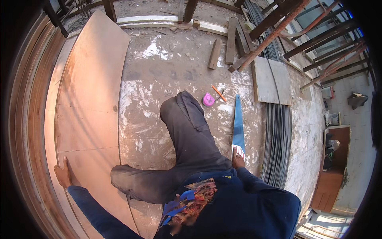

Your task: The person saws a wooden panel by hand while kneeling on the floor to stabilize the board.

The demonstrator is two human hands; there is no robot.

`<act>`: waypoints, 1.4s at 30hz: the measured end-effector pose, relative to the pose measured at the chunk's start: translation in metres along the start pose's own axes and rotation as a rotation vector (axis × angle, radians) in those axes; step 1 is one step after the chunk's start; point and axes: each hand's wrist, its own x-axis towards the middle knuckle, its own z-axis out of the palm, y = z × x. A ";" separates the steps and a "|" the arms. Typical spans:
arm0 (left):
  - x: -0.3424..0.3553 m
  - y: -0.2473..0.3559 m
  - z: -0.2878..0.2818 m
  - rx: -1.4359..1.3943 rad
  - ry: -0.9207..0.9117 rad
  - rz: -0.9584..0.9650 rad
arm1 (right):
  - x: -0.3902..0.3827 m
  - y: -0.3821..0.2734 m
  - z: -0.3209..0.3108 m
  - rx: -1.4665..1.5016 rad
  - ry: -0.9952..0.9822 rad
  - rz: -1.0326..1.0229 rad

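The left hand (63, 172) lies flat with spread fingers on the near left edge of a large plywood sheet (89, 99) that covers the left side of the concrete floor (159, 79). The right hand (238, 161) is clenched around the handle of a blue handsaw (238, 127), whose blade lies on the floor pointing far. Just beyond the saw tip lie an orange pencil (218, 93) and a pink round reel (208, 99), beside the person's bent knee (179, 107)
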 end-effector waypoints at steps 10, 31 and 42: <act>0.001 -0.030 0.017 -0.150 0.102 0.040 | 0.317 -0.070 -0.150 0.377 0.435 -0.245; -0.048 0.018 -0.006 -0.086 0.218 -0.066 | 0.408 -0.221 -0.227 1.322 -0.072 -0.434; -0.049 0.029 -0.015 0.007 0.191 -0.142 | 0.179 -0.329 -0.060 0.924 -1.272 -0.805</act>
